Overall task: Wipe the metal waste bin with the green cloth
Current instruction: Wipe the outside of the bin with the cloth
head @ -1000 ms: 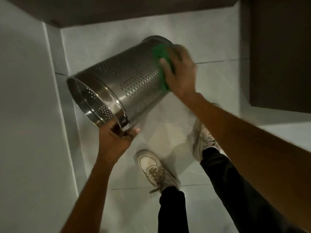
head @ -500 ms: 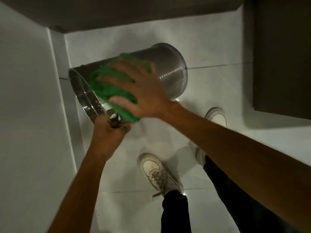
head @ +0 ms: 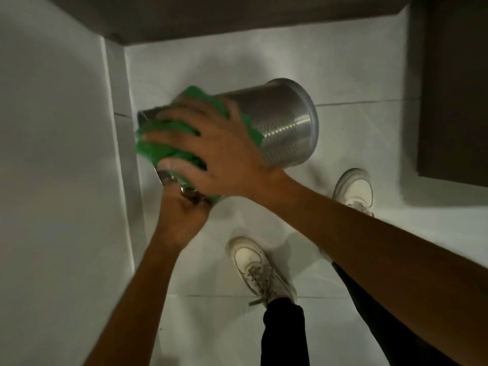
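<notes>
The person wears black trousers (head: pixel 285 336), close-fitting at the ankle, and white low-top lace-up sneakers. The left shoe (head: pixel 260 268), nearer, has white laces with loose ends and small dark scuffs on its toe. The right shoe (head: pixel 355 190), farther right, has a thick pale sole. Both forearms are bare down to the left hand (head: pixel 182 215) and right hand (head: pixel 224 159).

Bin (head: pixel 285 122): middle of the frame, tipped sideways, open end toward the left, base toward the right.
Cloth (head: pixel 169 151): on the bin's side near the open end, under my right hand.
My right hand (head: pixel 211 154): spread on the cloth, just above my left hand.
My left hand (head: pixel 182 215): below the bin, gripping its rim.
Wall (head: pixel 52 180): down the whole left of the frame.
Cupboard (head: pixel 454 88): upper right corner.
My shoes: on the floor (head: pixel 343 75), left shoe (head: pixel 258 268) at lower centre, right shoe (head: pixel 355 188) right of it, below the bin's base.
</notes>
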Demonstrator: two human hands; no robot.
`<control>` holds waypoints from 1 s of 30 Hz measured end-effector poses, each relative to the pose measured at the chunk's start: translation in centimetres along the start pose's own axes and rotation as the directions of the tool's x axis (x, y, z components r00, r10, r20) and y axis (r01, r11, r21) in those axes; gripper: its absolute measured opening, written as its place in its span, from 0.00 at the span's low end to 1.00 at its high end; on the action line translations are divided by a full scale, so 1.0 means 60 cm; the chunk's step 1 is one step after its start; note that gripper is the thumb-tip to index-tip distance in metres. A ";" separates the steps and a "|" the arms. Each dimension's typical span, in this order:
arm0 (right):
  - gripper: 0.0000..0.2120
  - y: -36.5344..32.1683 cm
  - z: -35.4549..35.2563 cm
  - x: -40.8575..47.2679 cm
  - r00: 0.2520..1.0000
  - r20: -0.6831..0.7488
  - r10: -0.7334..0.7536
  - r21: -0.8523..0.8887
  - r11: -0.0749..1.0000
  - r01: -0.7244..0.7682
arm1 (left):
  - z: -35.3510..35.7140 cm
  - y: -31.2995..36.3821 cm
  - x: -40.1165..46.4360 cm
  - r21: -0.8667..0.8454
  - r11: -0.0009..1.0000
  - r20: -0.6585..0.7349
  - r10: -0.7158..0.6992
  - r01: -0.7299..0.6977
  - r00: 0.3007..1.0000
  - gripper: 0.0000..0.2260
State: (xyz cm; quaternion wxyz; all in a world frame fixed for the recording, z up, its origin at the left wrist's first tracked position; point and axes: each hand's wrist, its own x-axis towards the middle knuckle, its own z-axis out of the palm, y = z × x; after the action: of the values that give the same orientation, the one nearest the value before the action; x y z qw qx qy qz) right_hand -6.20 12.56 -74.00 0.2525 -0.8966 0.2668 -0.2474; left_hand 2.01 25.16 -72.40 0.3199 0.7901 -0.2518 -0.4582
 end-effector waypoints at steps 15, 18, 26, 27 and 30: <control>0.21 0.065 -0.031 -0.111 0.902 -0.144 0.407 -0.059 0.906 -0.419 | 0.024 0.000 -0.025 -0.009 1.000 0.004 0.011 -0.011 1.000 0.18; 0.23 -0.004 -0.006 -0.106 0.987 -0.158 0.017 -0.054 0.998 -0.026 | 0.042 -0.025 -0.040 0.178 0.968 -0.014 0.185 -0.180 0.983 0.19; 0.22 0.202 -0.059 -0.160 0.621 -0.165 0.767 -0.114 0.610 -0.784 | 0.034 -0.032 -0.038 0.089 0.996 -0.089 -0.012 0.020 0.996 0.20; 0.22 0.211 -0.065 -0.147 0.585 -0.141 0.799 -0.104 0.575 -0.811 | 0.033 -0.028 -0.031 0.093 0.995 -0.082 -0.021 0.029 0.996 0.20; 0.21 0.185 -0.070 -0.082 0.716 -0.035 0.698 -0.223 0.692 -0.686 | 0.030 -0.023 -0.017 0.080 0.995 -0.106 -0.043 0.052 0.993 0.17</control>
State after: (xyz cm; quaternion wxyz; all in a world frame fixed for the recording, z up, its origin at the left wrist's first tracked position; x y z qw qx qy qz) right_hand -16.17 6.09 -78.84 0.2329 -0.7584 0.6035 -0.0796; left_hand 0.11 26.30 -73.51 0.2887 0.8312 -0.2346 -0.4132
